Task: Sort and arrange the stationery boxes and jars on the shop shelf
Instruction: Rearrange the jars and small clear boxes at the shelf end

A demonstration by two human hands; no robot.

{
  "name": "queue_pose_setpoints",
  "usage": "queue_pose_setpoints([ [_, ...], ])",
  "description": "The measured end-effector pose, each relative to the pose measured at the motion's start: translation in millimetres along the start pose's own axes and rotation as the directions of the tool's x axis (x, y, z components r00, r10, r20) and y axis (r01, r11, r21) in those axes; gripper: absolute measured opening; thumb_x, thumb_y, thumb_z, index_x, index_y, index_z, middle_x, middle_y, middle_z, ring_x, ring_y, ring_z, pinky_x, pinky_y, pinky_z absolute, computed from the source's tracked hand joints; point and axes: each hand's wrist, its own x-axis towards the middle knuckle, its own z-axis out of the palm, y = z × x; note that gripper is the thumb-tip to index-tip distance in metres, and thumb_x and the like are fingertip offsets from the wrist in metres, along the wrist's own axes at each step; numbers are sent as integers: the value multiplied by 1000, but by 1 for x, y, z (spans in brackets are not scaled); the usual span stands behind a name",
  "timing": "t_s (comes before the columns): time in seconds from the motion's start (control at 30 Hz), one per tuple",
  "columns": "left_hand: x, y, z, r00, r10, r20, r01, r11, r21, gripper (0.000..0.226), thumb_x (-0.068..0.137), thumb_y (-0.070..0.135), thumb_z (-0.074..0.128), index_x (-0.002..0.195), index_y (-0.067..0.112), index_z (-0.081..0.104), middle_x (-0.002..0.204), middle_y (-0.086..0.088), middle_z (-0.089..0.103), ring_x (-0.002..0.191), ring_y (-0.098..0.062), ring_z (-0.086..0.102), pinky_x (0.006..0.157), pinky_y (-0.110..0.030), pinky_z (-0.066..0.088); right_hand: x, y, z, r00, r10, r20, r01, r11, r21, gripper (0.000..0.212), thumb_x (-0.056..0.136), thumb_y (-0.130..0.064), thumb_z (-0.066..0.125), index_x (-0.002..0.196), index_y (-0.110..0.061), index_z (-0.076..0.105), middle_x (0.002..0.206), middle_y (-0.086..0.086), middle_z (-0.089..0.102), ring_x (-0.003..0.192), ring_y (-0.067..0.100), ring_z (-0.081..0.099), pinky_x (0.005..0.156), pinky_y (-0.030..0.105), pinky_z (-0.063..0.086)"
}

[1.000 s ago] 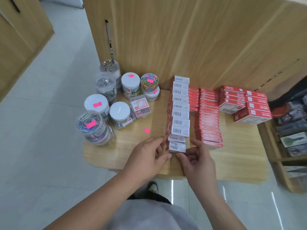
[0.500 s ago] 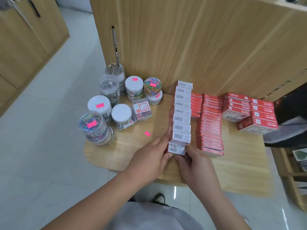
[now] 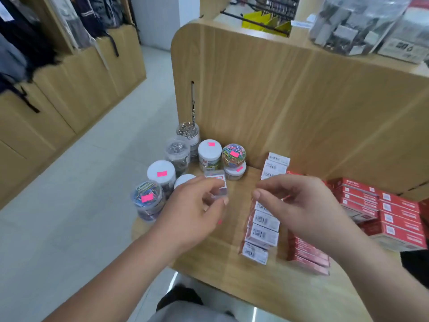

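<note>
Red box row [image 3: 263, 234] released, left hand [image 3: 192, 211], right hand [image 3: 299, 205] now lifted apart

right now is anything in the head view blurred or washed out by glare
Head view, centre: motion blur smears the left hand, the right hand and the small clear box near the left one; head view, top right: the upper-shelf jar is soft; head view, bottom: white glare streaks on the floor; wide-angle distortion curves the back panel.

At least eight jars [image 3: 210, 154], one clear box [image 3: 216, 182], many red boxes [image 3: 394, 210].
</note>
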Motion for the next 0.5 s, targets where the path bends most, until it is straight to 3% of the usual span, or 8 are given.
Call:
queue_pose_setpoints([
  [0.07,22,3,-7,999,46,-26,-43,992,116,21,90,23,72,110,27,72,98,15,65,84,-5,66,77,-30,54,36,5,7,997,-65,-50,60,994,-94,4,86,-31,79,90,-31,78,81,-13,73,77,2,66,72,19,51],
  [0.17,48,1,-19,994,94,-51,-82,975,205,16,89,24,69,104,24,71,94,9,66,85,-14,65,78,-39,53,87,10,17,988,-142,-60,111,924,-366,25,86,-39,76,110,-32,75,93,-10,64,95,15,62,84,38,53],
  [0.27,63,-5,-25,994,85,-63,-73,984,165,9,85,27,64,92,22,67,84,7,64,80,-16,63,72,-42,54,116,6,29,995,-95,-3,76,820,-567,36,89,-47,68,123,-38,66,110,-7,59,113,18,58,84,36,52],
  [0.37,73,-10,-23,1000,-25,-13,26,1000,3,16,84,28,64,99,30,60,84,6,68,80,-16,67,74,-44,58,132,11,47,994,-108,-33,60,751,-657,38,87,-58,65,119,-38,67,103,-4,62,109,22,59,74,33,46],
  [0.5,81,-13,-14,1000,-1,26,0,1000,5,15,86,21,69,93,34,67,86,10,66,79,-10,66,73,-37,56,138,26,66,982,-169,-89,60,716,-695,42,76,-70,58,93,-35,74,74,-5,59,85,26,61,62,32,39],
])
